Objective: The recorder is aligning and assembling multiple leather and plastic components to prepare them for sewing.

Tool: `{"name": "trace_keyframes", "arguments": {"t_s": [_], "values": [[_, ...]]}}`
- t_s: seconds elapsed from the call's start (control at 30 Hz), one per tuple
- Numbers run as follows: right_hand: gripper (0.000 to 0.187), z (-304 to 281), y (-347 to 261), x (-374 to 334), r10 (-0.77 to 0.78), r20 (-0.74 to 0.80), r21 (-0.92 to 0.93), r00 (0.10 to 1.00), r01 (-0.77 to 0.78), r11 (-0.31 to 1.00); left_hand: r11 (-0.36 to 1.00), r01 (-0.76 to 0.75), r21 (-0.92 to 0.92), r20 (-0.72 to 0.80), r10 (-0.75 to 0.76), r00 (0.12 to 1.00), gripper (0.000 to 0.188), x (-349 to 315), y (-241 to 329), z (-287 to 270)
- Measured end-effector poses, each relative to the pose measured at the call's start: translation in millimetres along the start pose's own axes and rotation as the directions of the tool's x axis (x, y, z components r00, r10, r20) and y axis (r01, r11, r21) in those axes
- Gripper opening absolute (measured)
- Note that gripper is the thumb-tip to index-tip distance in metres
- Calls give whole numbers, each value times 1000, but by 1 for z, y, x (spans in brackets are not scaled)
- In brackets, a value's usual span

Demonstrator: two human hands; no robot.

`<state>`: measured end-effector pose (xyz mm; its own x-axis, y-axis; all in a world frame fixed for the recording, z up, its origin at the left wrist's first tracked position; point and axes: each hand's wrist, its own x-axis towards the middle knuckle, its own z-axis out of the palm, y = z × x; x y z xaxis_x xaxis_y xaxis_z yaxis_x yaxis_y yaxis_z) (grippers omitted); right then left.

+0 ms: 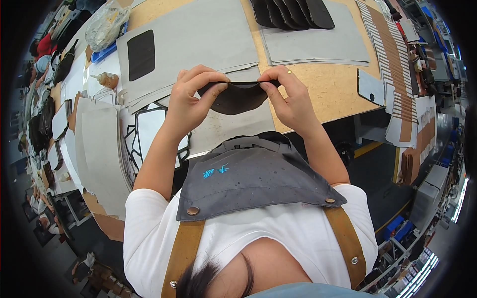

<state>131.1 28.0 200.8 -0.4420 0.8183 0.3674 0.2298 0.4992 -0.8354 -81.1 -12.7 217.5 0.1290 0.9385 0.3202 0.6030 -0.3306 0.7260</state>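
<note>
A black flat panel, perhaps leather [240, 102], is held up over the near edge of the table, sagging into a curve in its middle. My left hand [198, 92] pinches its left end between thumb and fingers. At the opposite end, my right hand [288, 94] grips the panel the same way. A similar black rounded rectangular piece [141, 55] lies flat on grey board at the left. Several more black pieces [293, 14] overlap in a row at the far side of the table.
Large grey sheets [198, 35] cover much of the wooden table [323, 94]. A small glue-type bottle [106, 80] and a plastic bag [107, 27] on a blue tray [103, 51] stand at left. Striped stacked strips [397, 64] run along the right. A white plate [370, 87] lies near the right edge.
</note>
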Motion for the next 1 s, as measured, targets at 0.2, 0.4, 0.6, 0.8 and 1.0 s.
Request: {"name": "trace_keyframes", "arguments": {"t_s": [0.2, 0.4, 0.6, 0.8, 1.0], "values": [[7, 2, -6, 4, -126, -56, -98, 990, 120, 988, 952, -135, 274, -136, 178, 975, 12, 2, 14, 6], [10, -16, -3, 12, -90, 115, 109, 989, 77, 991, 975, 65, -214, 117, -40, 992, 13, 11, 20, -8], [11, -25, -4, 23, -168, 284, 468, 944, 17, 884, 825, 59, -562, 355, 176, 918, 9, 31, 9, -19], [24, -17, -10, 25, -104, 303, 527, 947, -76, 847, 720, 82, -689, 436, 322, 840, 16, 49, 2, -18], [21, -16, -5, 29, -232, 269, 525, 935, 60, 849, 698, 30, -715, 418, 394, 819, 14, 58, 5, -11]]}}
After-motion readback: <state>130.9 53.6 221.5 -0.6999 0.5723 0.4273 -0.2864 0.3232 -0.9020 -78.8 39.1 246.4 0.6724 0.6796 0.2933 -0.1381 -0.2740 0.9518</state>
